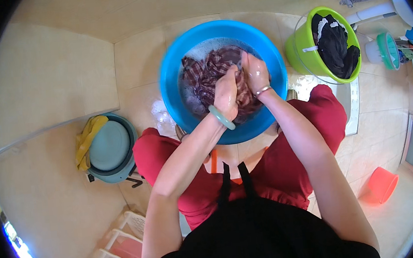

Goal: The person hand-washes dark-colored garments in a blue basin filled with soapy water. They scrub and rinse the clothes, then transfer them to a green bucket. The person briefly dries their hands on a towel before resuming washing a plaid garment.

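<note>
A wide blue basin (pixel 174 100) stands on the floor between my feet, with sudsy water in it. Soaking there is a wet, dark maroon striped garment (pixel 206 75), bunched up; its exact kind is hidden by the folds. My left hand (pixel 226 92), a pale green bangle above its wrist, is closed on a fold of this cloth. Close beside it, my right hand (pixel 256 70), with a silver bracelet, grips the same cloth near the basin's right side. The fingertips of both hands are partly hidden in the fabric.
Right of the basin stands a lime-green bucket (pixel 298 54) holding dark clothes (pixel 334 44). At left, a grey-green tub (pixel 109 145) has a yellow cloth (pixel 88 139) over its rim. A white rack (pixel 116 247) stands lower left, and a coral bucket (pixel 383 185) lower right.
</note>
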`<state>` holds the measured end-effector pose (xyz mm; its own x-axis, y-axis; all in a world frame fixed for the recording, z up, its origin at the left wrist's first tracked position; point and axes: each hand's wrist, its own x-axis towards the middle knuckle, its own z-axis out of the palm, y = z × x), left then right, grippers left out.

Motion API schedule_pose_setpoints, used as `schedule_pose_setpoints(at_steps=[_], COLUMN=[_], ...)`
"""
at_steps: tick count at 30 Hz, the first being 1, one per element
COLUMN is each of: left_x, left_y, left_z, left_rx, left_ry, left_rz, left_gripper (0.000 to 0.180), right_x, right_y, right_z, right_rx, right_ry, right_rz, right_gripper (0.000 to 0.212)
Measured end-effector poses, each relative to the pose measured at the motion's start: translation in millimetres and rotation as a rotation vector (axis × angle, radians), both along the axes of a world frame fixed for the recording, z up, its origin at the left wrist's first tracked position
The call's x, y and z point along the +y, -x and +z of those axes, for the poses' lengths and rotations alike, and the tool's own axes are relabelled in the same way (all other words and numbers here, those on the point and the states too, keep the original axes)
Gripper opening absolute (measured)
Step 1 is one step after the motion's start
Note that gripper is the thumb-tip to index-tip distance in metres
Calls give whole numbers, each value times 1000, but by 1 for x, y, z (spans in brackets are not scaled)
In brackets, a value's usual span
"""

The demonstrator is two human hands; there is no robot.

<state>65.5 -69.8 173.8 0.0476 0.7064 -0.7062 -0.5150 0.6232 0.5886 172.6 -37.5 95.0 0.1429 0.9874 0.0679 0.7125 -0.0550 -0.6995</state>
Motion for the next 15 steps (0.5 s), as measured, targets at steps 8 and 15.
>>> schedule_pose_setpoints(at_steps=[8, 15], left_x=[52, 56], left_y=[63, 51], left_z=[8, -23], left_rx=[564, 358], left_ry=[-601, -589], left_rz=[-661, 264], left_gripper=[45, 26], right_x=[-16, -35], right_y=[-16, -24], right_z=[99, 64], right_rx=[482, 1139], right_ry=[398, 613], right_rz=[689, -96], right_gripper=[66, 30])
